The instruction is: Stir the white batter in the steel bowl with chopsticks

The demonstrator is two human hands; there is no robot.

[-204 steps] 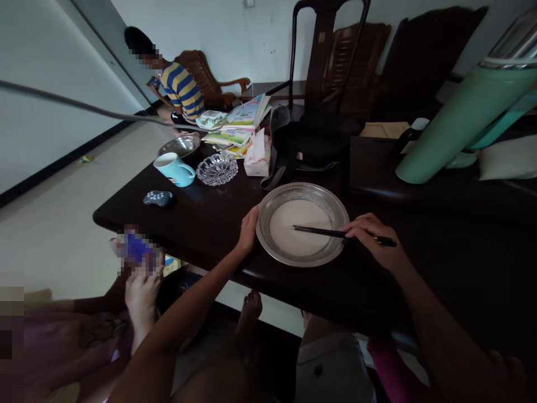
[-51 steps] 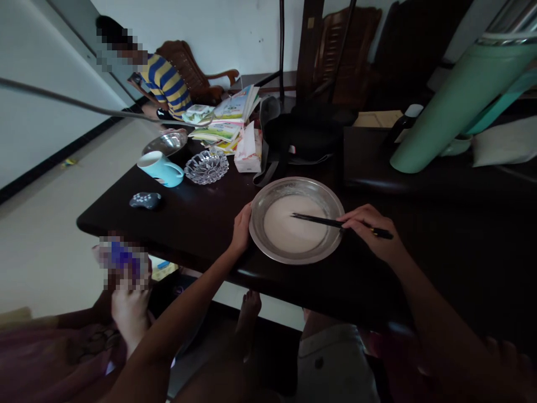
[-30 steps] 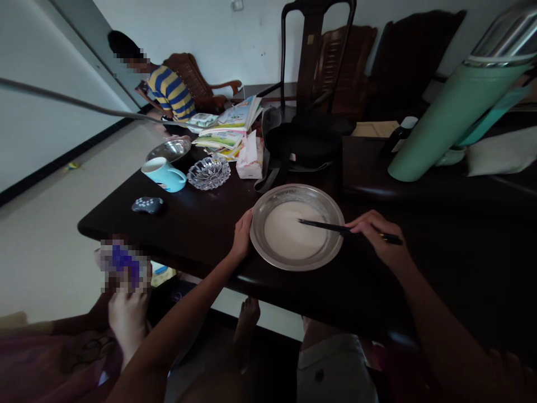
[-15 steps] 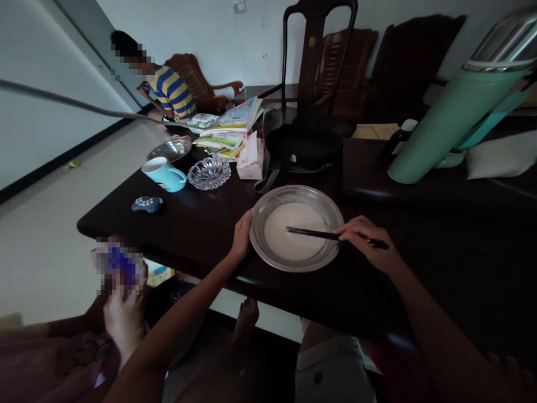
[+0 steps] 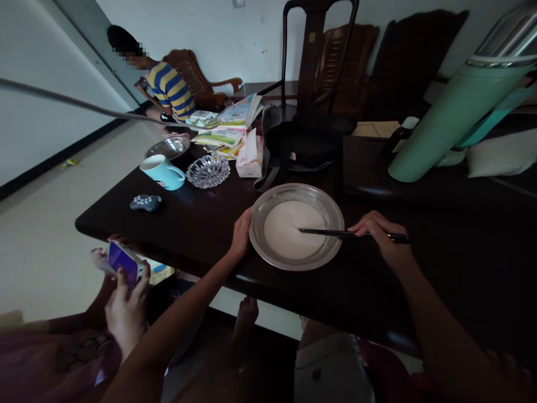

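A wide metal bowl (image 5: 259, 246) stands on the dark table in front of me, with a pale, milky batter-like mixture (image 5: 285, 229) inside. My left hand (image 5: 241, 232) grips the bowl's left rim, its fingers against the outer side. In my right hand (image 5: 384, 235), to the right of the bowl, is a pair of black chopsticks (image 5: 331, 232). They lie nearly level across the right rim, and their tips dip into the mixture near its middle.
Left on the table are a light-blue mug (image 5: 163, 172), a glass dish (image 5: 208, 171), a game controller (image 5: 145, 202), a tissue pack (image 5: 250, 157) and books (image 5: 237, 115). A green thermos (image 5: 453, 117) stands at right. Beside me a person's hands hold a phone (image 5: 123, 262); another person (image 5: 172, 89) sits behind.
My right hand has moved right with the chopsticks, and their tips have shifted right in the mixture. The left hand stays at the bowl's rim.
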